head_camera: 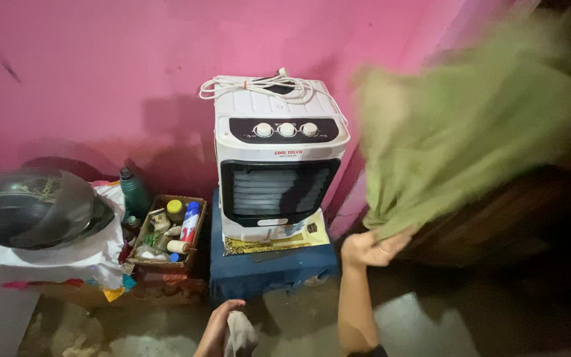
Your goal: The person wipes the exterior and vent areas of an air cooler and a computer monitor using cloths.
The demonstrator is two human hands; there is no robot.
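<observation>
Gripping the lower edge of a green cloth (pixel 470 132), the right hand (pixel 370 248) has its fingers pressed together on the fabric, a ring showing on one finger. The cloth is blurred and hangs spread out at the right of the view, in front of something dark brown that it partly hides, and reaches up toward the upper right corner. The left hand (pixel 223 328) sits low at the bottom edge of the view, fingers curled around a small pale rag (pixel 240 335) that droops from it above the floor (pixel 431 317).

Just left of the right hand, a white air cooler (pixel 277 162) with three round knobs and a dark front grille stands on a low stand covered in blue cloth (pixel 269 268); its white cord (pixel 252 84) lies coiled on its top. A yellow printed sheet (pixel 275 243) lies under the cooler's front edge. Beside the stand's left edge, an open cardboard box (pixel 165 235) holds small bottles and jars, with a dark green bottle (pixel 133 192) just behind it. Further left, a dark helmet (pixel 34 208) rests on a white cloth bundle (pixel 67 261). A pink wall (pixel 100 73) backs all of it.
</observation>
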